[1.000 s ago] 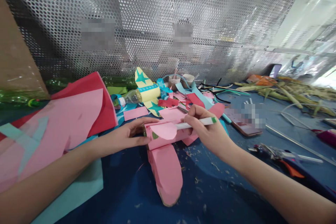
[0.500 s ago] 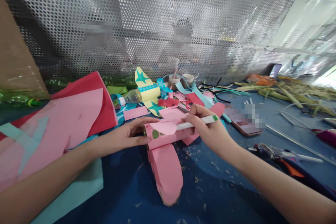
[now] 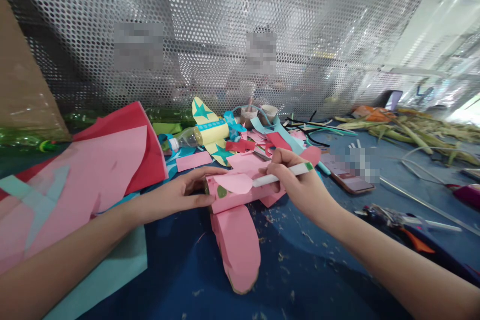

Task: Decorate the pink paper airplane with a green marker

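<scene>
Pink paper plane (image 3: 237,232): laid mid-table on the blue table (image 3: 300,280), one wing pointed toward the camera.
Left hand (image 3: 183,192): wrapped around the plane's left end, which is gripped between thumb and fingers.
Right hand (image 3: 296,186): closed on a white marker (image 3: 284,174), whose tip is hidden behind the plane's top flap.
Yellow plane (image 3: 210,132): set farther back among scraps.
Paper sheets (image 3: 93,170): spread at left.

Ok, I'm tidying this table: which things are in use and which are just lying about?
In use: pink paper plane, steadied by left hand; white marker, in right hand.
Lying about: yellow bottle plane, red paper sheet, phone, plant stalks.
</scene>
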The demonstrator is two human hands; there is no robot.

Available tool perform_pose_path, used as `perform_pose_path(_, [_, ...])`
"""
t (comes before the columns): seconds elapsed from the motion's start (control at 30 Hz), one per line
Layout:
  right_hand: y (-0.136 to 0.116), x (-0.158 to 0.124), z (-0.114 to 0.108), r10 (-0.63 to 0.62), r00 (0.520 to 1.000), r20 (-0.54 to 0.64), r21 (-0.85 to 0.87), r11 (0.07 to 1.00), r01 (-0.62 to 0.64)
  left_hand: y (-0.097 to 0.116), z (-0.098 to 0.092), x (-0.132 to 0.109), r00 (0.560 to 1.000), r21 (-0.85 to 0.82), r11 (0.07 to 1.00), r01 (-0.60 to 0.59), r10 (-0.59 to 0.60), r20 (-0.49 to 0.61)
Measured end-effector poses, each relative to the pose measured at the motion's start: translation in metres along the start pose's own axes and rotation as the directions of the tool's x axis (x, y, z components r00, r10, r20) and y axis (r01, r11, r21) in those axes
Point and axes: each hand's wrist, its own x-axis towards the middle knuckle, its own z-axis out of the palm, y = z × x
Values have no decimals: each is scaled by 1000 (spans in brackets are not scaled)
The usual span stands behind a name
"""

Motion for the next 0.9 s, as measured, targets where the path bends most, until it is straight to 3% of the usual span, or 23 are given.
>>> perform_pose_path(0.9, [2,-1,2,-36,998,54,2,999,36,6,1,-1,1000,16,1000,26,-26,-3])
